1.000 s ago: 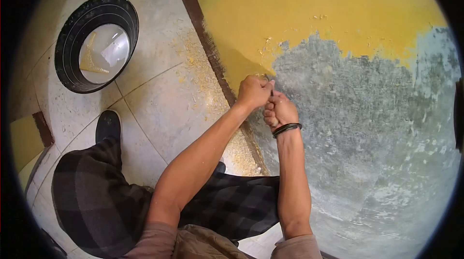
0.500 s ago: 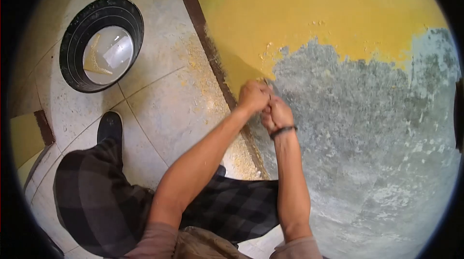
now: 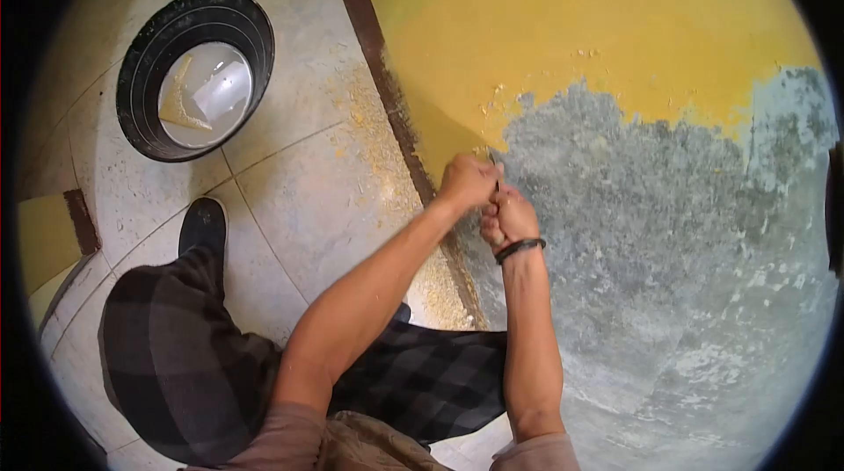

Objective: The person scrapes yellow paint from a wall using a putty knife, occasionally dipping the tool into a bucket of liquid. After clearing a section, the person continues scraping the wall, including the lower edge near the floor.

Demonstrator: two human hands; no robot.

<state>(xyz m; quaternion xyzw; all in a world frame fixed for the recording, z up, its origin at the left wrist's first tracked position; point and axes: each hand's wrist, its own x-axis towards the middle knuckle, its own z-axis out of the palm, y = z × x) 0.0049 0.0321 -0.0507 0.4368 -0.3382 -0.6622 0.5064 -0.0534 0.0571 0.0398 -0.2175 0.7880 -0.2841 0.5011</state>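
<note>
My left hand (image 3: 469,181) is closed around the upper part of a scraper (image 3: 495,157), close to its blade. Just below, my right hand (image 3: 510,216), with a dark band at the wrist, is wrapped round the handle. Most of the tool is hidden by my fingers; only a small metallic end shows. That end meets the wall where yellow paint (image 3: 563,14) borders a bare grey patch (image 3: 633,199). Ragged paint edges and small loose flakes line this border.
A black bucket (image 3: 132,93) with cloudy liquid and a yellowish piece inside stands on the tiled floor (image 3: 281,199). Paint crumbs (image 3: 374,141) lie along the brown strip (image 3: 360,10) at the wall's foot. My shoe (image 3: 203,223) is below the bucket.
Both hands and the scraper have shifted only slightly against the wall. The whole view has moved a little, so the bucket appears farther right.
</note>
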